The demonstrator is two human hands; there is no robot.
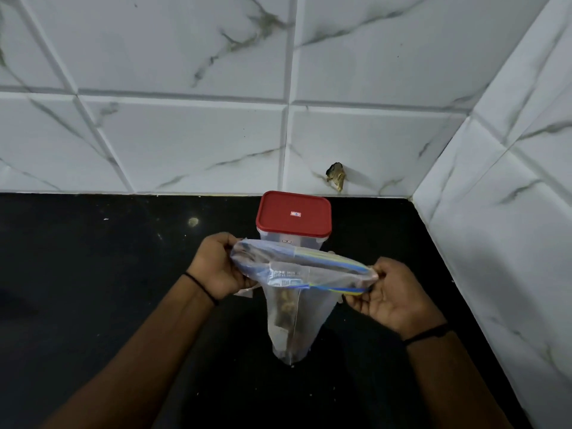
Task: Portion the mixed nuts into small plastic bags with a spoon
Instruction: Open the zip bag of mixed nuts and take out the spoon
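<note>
Walls: white marble-look tiles (185, 144), grey veining, meeting in a corner at right.
Counter: black stone countertop (77, 274), speckled.

no legible text: blurred label on red lid (295, 214), smeared print on bag (286, 275)

My bag (294, 305) is hiding the container (293, 239) body; its dim contents and printed label are staying unreadable.
</note>
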